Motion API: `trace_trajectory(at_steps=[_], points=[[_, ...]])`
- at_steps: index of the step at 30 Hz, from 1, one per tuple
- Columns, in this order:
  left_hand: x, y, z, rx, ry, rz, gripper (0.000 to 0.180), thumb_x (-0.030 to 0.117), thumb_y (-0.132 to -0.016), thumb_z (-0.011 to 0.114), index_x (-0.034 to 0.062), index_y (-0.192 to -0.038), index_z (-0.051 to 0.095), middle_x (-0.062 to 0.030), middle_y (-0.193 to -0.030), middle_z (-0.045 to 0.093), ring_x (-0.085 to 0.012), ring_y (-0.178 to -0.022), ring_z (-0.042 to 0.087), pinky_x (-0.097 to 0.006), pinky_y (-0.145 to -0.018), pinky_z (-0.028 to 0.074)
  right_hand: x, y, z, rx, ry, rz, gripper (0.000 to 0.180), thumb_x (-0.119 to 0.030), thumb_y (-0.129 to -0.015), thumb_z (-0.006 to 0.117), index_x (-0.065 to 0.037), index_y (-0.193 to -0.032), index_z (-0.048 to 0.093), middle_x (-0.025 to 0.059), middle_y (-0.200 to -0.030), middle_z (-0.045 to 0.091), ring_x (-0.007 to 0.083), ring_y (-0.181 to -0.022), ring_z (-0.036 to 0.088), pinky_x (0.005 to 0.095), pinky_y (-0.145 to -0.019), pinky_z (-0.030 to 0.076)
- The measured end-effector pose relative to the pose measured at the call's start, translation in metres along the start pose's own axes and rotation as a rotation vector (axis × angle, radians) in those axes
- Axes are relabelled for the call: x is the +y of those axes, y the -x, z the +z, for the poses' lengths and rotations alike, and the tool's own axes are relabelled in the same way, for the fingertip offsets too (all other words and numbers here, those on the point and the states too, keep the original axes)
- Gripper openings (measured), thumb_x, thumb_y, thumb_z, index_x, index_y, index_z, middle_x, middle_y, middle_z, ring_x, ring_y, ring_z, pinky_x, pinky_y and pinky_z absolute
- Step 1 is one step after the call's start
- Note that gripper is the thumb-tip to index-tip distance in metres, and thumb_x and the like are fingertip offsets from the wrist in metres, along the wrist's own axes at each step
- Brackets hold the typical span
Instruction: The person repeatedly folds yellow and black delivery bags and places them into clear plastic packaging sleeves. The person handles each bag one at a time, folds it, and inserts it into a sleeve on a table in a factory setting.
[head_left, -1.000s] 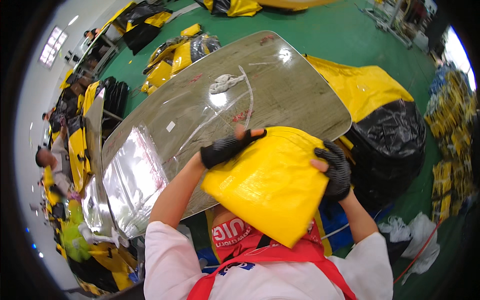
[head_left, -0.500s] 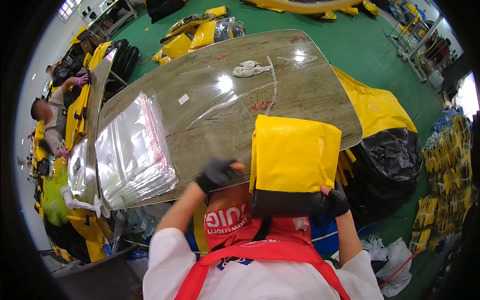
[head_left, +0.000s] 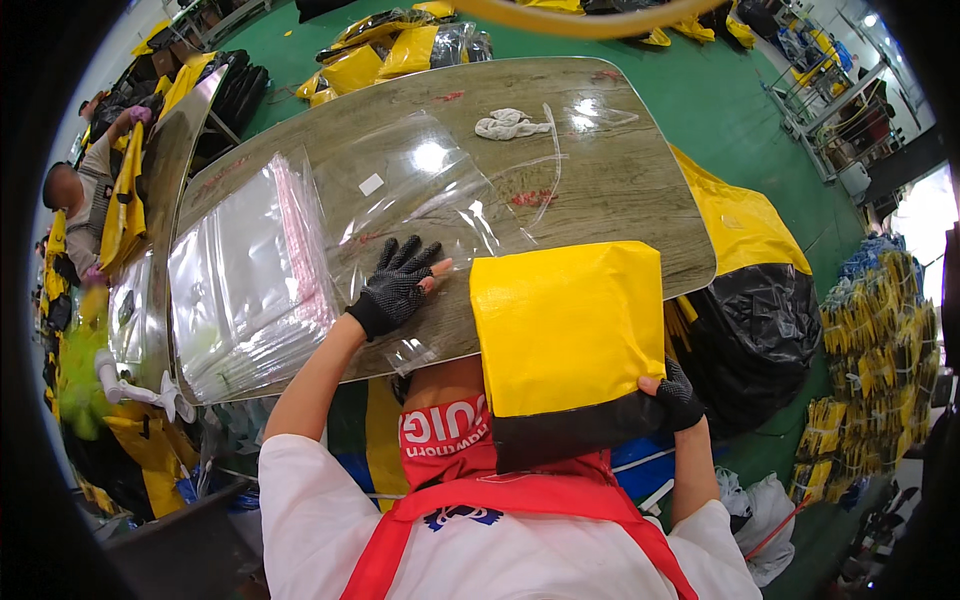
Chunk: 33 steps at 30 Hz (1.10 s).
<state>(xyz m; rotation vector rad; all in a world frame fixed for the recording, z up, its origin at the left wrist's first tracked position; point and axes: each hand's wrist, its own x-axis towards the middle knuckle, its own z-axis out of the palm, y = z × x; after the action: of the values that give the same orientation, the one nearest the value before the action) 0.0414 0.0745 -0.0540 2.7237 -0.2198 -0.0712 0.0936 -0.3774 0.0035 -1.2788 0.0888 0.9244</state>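
Observation:
My right hand (head_left: 676,397), in a dark fingertip-less glove, grips the lower right edge of a folded yellow and black bag (head_left: 570,330). The thumb lies on its front and the other fingers are mostly hidden behind. The bag overlaps the table's near edge, its black part toward my red apron. My left hand (head_left: 394,288), in a black dotted glove with bare thumb tip, lies with fingers spread on a clear plastic sleeve (head_left: 395,165). This sleeve rests flat on the wood-patterned table (head_left: 600,170), right of a stack of clear sleeves (head_left: 235,275).
A crumpled white glove (head_left: 510,124) and a small white label (head_left: 371,184) lie on the tabletop. Yellow and black bags (head_left: 755,290) are heaped beside the right edge. At far left, a co-worker (head_left: 90,205) handles yellow material. Bundled yellow pieces (head_left: 880,350) stand right.
My left hand has moved forward from the table's near edge and spread out on the clear sleeve, which now lies flatter. The folded bag has shifted slightly left and toward me.

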Motion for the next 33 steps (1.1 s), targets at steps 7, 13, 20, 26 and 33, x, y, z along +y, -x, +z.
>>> trace_trajectory(at_steps=[7,13,20,26,33], points=[[0.030,0.014,-0.041,-0.035,0.210,0.057,0.050,0.044,-0.096,0.026,0.0149,-0.130,0.049,-0.0128,-0.140,0.038,-0.0326,-0.134,0.026,-0.044,-0.112,0.009,0.053,-0.024,0.061,-0.176,0.075,0.132,0.069,-0.017,-0.074,0.073,-0.004,-0.134,0.040,0.0074,-0.126,0.052,0.0168,-0.115,0.048,0.0295,-0.097,0.038],[0.051,0.055,-0.051,-0.059,-0.034,0.120,0.043,0.027,-0.090,0.047,0.0150,-0.131,0.045,-0.0117,-0.135,0.044,-0.0331,-0.129,0.035,-0.051,-0.111,0.011,0.020,-0.114,0.046,-0.214,0.262,-0.292,0.035,-0.025,-0.086,0.060,0.000,-0.111,0.054,0.0089,-0.094,0.062,0.0139,-0.088,0.058,0.0276,-0.080,0.048],[0.071,0.058,-0.049,0.050,-0.071,0.034,0.046,0.022,-0.085,0.056,0.0108,-0.129,0.046,-0.0129,-0.131,0.049,-0.0338,-0.126,0.039,-0.050,-0.110,0.016,-0.019,-0.197,0.081,-0.175,0.936,-0.432,0.037,-0.036,-0.082,0.059,0.001,-0.083,0.065,0.0113,-0.075,0.066,0.0184,-0.069,0.058,0.0316,-0.069,0.046],[0.068,0.085,-0.026,0.207,-0.065,-0.053,0.046,0.017,-0.082,0.059,0.0122,-0.126,0.048,-0.0118,-0.130,0.049,-0.0346,-0.126,0.039,-0.052,-0.109,0.018,-0.034,-0.115,0.088,-0.162,0.488,-0.141,0.032,-0.020,-0.078,0.070,-0.001,-0.101,0.058,0.0050,-0.089,0.063,0.0099,-0.083,0.057,0.0236,-0.075,0.045],[0.052,0.097,0.027,0.681,1.036,-0.474,0.086,0.014,-0.080,0.068,0.0032,-0.144,0.011,-0.0173,-0.141,0.031,-0.0261,-0.131,0.031,-0.034,-0.106,0.026,0.025,-0.140,0.074,0.036,0.592,-0.456,0.042,-0.018,-0.067,0.081,-0.001,-0.094,0.053,0.0089,-0.083,0.063,0.0140,-0.075,0.059,0.0246,-0.067,0.048]])
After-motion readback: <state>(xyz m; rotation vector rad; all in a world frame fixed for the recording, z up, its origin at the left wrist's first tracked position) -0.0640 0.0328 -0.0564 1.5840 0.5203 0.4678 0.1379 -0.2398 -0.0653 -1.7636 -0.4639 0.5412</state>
